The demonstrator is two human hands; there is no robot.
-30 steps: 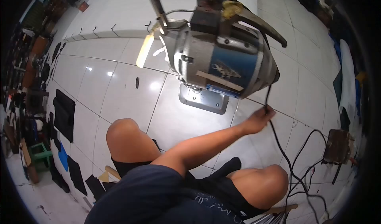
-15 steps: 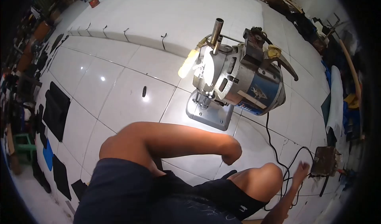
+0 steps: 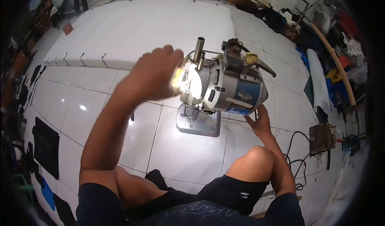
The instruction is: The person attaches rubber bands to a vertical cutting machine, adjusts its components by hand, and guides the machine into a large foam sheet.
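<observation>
My left hand [image 3: 154, 75] curls by the yellow handle [image 3: 177, 78]; I cannot tell whether it grips. My right hand [image 3: 260, 121], thumb and fingers spread, is at the motor end of the cutting machine [image 3: 245, 90], whose base plate [image 3: 200, 128] sits on floor tiles [image 3: 174, 156] between the white slab's [image 3: 152, 29] near edge and my knees.

Bright glare spots the tiles [image 3: 186, 157] inside dark, curved edges.
</observation>
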